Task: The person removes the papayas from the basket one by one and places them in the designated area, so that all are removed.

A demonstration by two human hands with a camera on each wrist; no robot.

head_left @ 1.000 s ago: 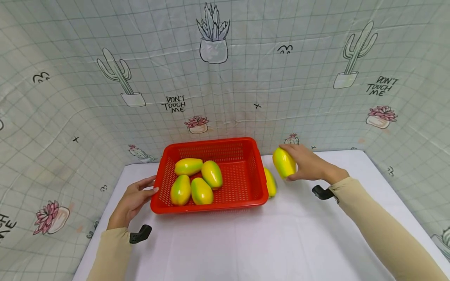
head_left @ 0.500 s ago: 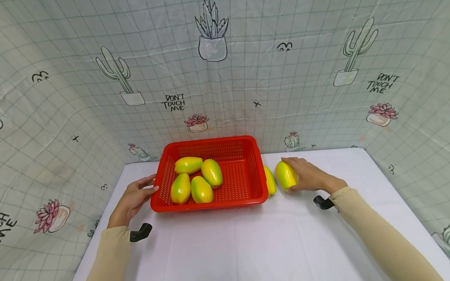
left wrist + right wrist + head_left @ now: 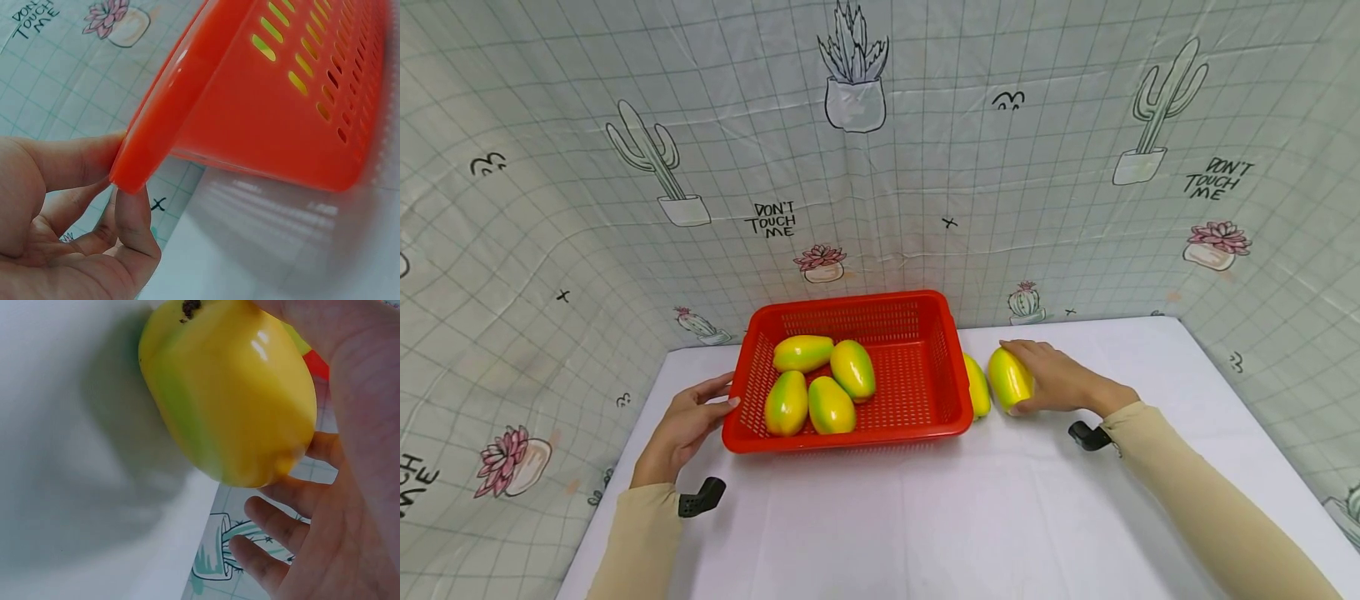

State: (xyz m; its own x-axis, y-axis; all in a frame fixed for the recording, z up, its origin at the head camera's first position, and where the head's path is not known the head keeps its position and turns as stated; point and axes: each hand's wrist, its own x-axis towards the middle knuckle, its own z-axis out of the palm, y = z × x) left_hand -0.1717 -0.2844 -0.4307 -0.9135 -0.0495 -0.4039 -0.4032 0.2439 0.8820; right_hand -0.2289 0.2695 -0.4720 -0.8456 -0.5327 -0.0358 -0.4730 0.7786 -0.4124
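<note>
A red plastic basket (image 3: 925,430) holds several glossy yellow-green papaya-like fruits (image 3: 852,371) in its left half. My left hand (image 3: 679,433) pinches the basket's left rim (image 3: 150,134) between thumb and finger. To the right of the basket, my right hand (image 3: 1060,377) holds another papaya-like fruit (image 3: 1009,380) low at the table, thumb on one side and fingers on the other. In the right wrist view this fruit (image 3: 231,394) shows a brown stem end; the ring and little fingers (image 3: 259,556) stand off it. One more fruit (image 3: 977,388) lies against the basket's right wall, partly hidden by the rim.
A white-covered table (image 3: 880,525) carries everything. Behind it and along both sides hangs a grid-patterned cloth (image 3: 917,150) with cactus drawings. A black wrist-camera mount (image 3: 702,497) sits at the left wrist and another mount (image 3: 1088,435) at the right.
My right hand has come down with the fruit from above the table to its surface, then nearly stopped. The left hand and the basket have stayed in place.
</note>
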